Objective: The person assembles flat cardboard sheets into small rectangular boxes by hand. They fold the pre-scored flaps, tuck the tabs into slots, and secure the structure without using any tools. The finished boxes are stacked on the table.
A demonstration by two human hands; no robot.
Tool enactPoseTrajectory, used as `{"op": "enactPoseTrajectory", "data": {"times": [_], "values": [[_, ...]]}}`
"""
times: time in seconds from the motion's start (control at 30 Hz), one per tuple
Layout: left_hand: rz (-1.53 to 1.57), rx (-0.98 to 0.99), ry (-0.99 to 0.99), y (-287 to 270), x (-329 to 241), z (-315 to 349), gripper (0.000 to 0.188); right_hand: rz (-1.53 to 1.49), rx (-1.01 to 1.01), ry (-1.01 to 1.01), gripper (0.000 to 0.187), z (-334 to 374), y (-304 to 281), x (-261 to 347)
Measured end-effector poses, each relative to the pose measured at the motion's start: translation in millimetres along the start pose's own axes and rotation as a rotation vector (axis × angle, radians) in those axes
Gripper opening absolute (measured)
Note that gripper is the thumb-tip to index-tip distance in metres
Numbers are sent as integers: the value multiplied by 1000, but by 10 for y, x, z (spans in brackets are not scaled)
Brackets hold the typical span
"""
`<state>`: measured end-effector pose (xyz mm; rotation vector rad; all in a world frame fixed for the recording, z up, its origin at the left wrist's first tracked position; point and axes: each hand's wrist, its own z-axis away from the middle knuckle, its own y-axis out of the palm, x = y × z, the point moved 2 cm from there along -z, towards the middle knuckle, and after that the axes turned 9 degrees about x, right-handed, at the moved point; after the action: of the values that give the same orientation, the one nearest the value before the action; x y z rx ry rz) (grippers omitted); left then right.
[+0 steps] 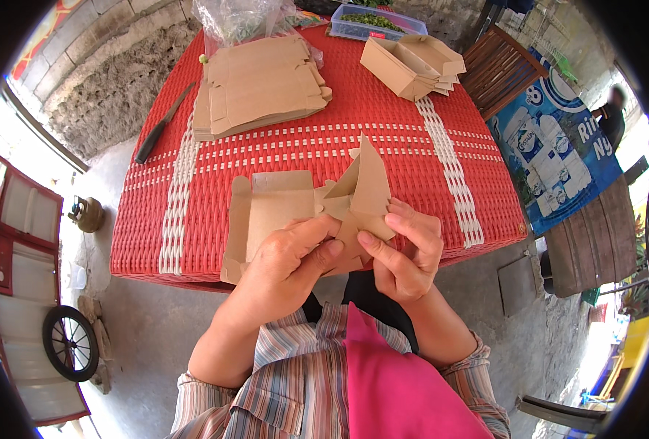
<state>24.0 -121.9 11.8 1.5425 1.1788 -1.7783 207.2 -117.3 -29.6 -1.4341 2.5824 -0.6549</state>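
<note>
A brown cardboard box [277, 218], partly folded, lies at the near edge of the red woven table. Its left half is spread with low side flaps raised, while the right half is bent up into a peak. My left hand [288, 256] pinches the box's middle near the fold, thumb against the fingers. On the right side, my right hand [405, 252] grips the raised flap between thumb and fingers. The inside of the peaked half is partly hidden by its own panels and my fingers.
Beyond the box rests a stack of flat cardboard blanks [262, 88], with a dark-handled knife [162, 124] to its left. Folded cardboard boxes [409, 66] stand far right. Behind are a clear plastic bag [240, 20] and a plastic tub of chopped greens [372, 22]. A wooden chair [500, 69] adjoins the table.
</note>
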Motion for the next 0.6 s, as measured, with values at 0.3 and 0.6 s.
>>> {"op": "enactPoseTrajectory", "data": {"times": [0.3, 0.6], "values": [[-322, -109, 272, 39, 17, -8, 22, -278, 20, 374, 24, -5, -40, 57], [-676, -132, 376, 54, 149, -58, 24, -603, 83, 576, 31, 300, 117, -46]]}}
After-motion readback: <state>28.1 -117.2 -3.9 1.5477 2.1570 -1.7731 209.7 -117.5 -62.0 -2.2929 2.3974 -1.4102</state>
